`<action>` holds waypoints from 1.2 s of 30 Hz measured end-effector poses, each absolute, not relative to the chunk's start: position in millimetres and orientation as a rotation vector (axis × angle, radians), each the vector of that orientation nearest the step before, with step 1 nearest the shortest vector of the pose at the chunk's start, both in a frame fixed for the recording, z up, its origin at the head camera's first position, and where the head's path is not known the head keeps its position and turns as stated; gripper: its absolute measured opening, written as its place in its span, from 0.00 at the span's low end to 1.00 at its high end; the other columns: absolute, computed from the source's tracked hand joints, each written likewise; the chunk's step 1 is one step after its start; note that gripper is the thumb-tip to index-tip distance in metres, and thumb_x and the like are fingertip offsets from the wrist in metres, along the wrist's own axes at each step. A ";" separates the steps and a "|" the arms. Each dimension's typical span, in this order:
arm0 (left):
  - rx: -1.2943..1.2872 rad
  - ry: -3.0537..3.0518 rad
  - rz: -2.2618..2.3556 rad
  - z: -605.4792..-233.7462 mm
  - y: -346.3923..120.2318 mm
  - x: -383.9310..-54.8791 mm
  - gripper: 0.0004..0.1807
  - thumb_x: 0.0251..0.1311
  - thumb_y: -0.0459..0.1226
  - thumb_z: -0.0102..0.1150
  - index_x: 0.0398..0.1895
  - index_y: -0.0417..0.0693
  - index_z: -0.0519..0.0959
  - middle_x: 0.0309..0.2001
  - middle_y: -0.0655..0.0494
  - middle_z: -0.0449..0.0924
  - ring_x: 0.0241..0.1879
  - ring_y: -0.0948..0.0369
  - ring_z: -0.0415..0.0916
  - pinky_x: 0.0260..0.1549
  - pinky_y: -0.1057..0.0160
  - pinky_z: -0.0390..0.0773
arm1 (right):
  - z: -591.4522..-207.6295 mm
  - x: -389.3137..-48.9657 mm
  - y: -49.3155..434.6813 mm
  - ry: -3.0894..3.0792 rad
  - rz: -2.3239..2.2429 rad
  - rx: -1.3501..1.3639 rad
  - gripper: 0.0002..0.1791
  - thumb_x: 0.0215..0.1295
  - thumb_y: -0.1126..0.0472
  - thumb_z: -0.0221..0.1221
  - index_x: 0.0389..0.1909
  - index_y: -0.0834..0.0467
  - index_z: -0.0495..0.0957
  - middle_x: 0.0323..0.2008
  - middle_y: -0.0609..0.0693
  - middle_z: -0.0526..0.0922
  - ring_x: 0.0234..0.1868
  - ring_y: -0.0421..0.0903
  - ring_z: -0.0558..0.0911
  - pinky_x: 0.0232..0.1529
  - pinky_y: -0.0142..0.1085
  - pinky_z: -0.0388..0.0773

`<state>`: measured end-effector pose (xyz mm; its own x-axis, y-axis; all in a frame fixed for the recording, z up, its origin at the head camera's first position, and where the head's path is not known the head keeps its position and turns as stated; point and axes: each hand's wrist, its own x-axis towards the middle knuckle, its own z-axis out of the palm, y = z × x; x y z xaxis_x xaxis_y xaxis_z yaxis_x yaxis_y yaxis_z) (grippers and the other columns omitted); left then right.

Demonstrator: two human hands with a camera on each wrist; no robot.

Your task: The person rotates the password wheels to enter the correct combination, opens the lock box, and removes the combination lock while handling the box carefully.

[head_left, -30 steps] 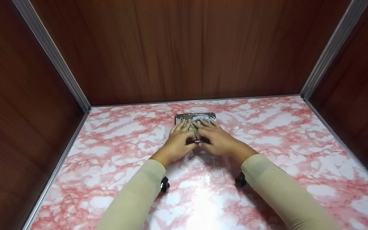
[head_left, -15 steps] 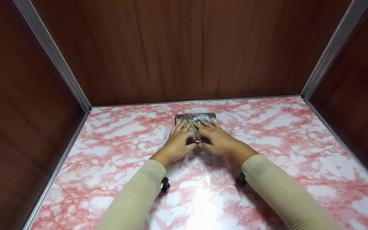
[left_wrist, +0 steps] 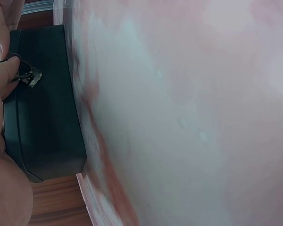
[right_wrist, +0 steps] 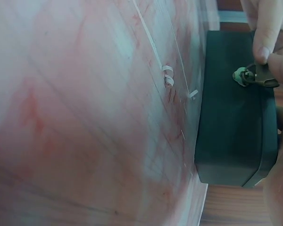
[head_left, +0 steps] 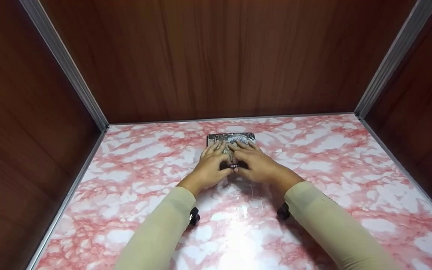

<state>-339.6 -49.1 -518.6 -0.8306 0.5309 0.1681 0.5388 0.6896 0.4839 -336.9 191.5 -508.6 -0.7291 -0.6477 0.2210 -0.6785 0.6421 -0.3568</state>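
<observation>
The left hand (head_left: 210, 165) and right hand (head_left: 259, 165) lie side by side on the box (left_wrist: 49, 125), fingers spread over its lid (head_left: 234, 137), thumbs meeting at the metal clasp (right_wrist: 240, 76); whether they pinch it, I cannot tell. The hands hide much of the lid. White strips (right_wrist: 167, 76) lie just before the box, which rests towards the back of the marbled table (head_left: 133, 221), near the wooden wall (head_left: 216, 60). Its sides are plain dark green; the lid is patterned grey, down on the body.
</observation>
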 end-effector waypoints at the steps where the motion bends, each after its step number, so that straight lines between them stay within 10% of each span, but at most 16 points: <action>1: -0.911 -2.873 -0.827 -518.7 -49.1 -339.7 0.13 0.74 0.52 0.72 0.45 0.54 0.85 0.93 0.44 0.52 0.95 0.43 0.43 0.94 0.39 0.37 | -508.4 -336.6 191.4 -2.781 0.654 1.123 0.10 0.79 0.50 0.66 0.51 0.50 0.81 0.91 0.54 0.61 0.93 0.66 0.56 0.90 0.77 0.42; 36: -0.923 -2.861 -0.823 -518.2 -48.8 -339.4 0.13 0.74 0.51 0.71 0.44 0.53 0.85 0.93 0.44 0.53 0.94 0.43 0.44 0.94 0.39 0.38 | -507.5 -336.4 191.4 -2.781 0.634 1.131 0.11 0.80 0.50 0.65 0.52 0.50 0.81 0.91 0.54 0.61 0.93 0.66 0.56 0.91 0.75 0.42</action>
<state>-339.4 -48.8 -518.2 -0.8243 0.5371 0.1789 0.5501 0.6853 0.4773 -336.4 191.4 -507.5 -0.7258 -0.6522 0.2187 -0.6826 0.6432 -0.3471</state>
